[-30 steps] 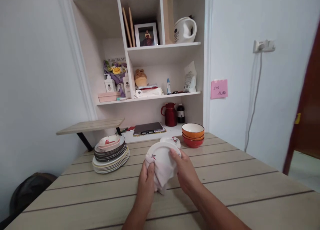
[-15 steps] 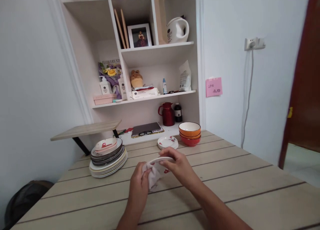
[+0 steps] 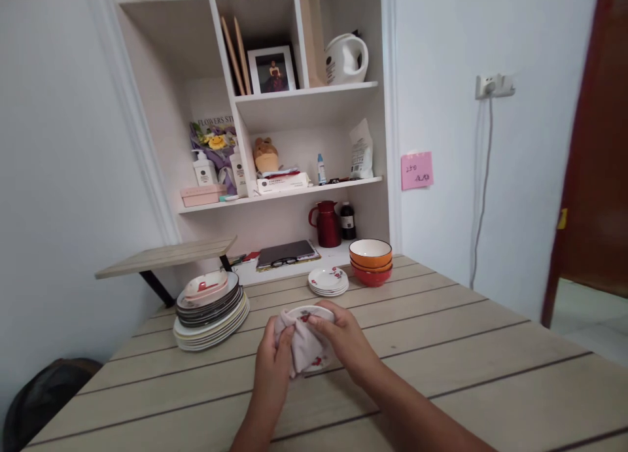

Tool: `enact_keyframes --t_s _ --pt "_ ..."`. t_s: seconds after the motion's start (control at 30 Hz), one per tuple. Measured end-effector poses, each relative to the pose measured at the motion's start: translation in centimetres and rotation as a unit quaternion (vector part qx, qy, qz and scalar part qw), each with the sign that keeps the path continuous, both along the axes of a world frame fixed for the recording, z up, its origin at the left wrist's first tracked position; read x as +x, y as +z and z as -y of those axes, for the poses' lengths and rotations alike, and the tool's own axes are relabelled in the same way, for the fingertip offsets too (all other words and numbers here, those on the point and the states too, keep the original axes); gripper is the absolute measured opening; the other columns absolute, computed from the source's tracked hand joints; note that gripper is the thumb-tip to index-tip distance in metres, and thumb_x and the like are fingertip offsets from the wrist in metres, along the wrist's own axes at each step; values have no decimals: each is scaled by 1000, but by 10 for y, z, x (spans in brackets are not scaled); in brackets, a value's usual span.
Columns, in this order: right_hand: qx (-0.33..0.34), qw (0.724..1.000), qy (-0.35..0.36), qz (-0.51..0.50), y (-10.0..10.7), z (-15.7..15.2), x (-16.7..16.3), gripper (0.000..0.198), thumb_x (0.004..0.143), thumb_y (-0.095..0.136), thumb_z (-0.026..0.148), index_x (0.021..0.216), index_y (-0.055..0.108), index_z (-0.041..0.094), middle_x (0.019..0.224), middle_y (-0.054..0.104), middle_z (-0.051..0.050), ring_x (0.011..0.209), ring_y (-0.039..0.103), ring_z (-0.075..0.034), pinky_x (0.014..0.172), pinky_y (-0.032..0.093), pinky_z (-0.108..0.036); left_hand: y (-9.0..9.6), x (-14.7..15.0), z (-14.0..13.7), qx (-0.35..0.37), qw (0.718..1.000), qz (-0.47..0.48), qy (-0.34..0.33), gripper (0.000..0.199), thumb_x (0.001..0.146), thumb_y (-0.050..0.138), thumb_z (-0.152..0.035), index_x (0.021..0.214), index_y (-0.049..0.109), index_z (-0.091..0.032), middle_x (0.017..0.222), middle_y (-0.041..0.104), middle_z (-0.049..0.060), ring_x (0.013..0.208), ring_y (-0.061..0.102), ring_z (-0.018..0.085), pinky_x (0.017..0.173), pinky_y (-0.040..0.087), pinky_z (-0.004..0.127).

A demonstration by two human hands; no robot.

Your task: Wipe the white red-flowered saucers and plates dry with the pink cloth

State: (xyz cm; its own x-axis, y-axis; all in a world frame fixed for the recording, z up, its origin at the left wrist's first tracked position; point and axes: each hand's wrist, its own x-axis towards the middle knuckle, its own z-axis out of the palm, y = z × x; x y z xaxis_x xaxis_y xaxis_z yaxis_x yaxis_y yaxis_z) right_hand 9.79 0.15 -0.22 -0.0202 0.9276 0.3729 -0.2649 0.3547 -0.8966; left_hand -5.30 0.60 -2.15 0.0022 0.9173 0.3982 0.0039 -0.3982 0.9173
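Observation:
A small white plate (image 3: 322, 363) with red flowers is held up over the table, its face tilted toward me. My right hand (image 3: 346, 337) grips its right edge, thumb on the face and fingers behind. My left hand (image 3: 275, 350) is closed on a pale pinkish cloth (image 3: 304, 344), which wraps the plate's left edge and lies over part of its face. Just beyond my hands stands a low stack of matching small flowered plates (image 3: 328, 280). Beside it rises a stack of orange and red bowls (image 3: 371, 262).
On the left of the wooden table (image 3: 441, 347) stands a tall stack of plates (image 3: 210, 318) topped by a small pinkish dish (image 3: 207, 286). A raised wooden shelf (image 3: 169, 254) is behind it. A red jug (image 3: 328, 224) and a dark laptop (image 3: 288, 252) sit at the back.
The plate has turned so its flowered face shows more toward me. The cloth now spreads across its left part, and my right hand has shifted slightly down along the edge.

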Motion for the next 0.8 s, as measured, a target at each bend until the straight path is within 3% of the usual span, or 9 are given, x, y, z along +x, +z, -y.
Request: enact_keyframes --t_s 0.2,0.4,0.57,0.67,0.8 --pt "-58 980 8 -192 -6 -3 -10 37 70 76 37 101 69 19 89 75 -6 81 66 -21 76 51 -32 -3 12 3 -97 982 159 -37 57 77 70 -49 124 58 -19 108 72 10 96 68 23 85 53 35" --pt "-114 955 -14 -273 -9 -4 -13 47 67 79 40 107 67 21 104 75 -9 89 70 -25 81 54 -37 -11 23 7 -143 970 189 -42 58 78 69 -51 124 60 -17 107 73 11 99 68 26 86 54 37" --pt "-108 976 22 -188 0 1 -3 49 68 77 39 111 65 21 98 75 -6 84 68 -22 75 52 -33 -10 19 9 -93 983 156 6 54 79 67 -51 121 61 -18 108 72 9 101 66 24 91 50 34" --pt "-40 997 -23 -63 5 1 7 38 69 76 33 103 67 21 88 72 -2 77 62 -19 69 47 -28 -2 10 10 -35 996 68 38 45 82 63 -50 113 63 -18 99 72 7 93 66 22 86 50 32" --pt "52 990 -85 100 9 0 16 21 70 72 28 90 67 22 79 66 1 73 56 -17 67 42 -27 7 -1 13 47 994 -59 80 31 82 59 -47 93 67 -19 84 70 4 77 64 21 74 50 30"
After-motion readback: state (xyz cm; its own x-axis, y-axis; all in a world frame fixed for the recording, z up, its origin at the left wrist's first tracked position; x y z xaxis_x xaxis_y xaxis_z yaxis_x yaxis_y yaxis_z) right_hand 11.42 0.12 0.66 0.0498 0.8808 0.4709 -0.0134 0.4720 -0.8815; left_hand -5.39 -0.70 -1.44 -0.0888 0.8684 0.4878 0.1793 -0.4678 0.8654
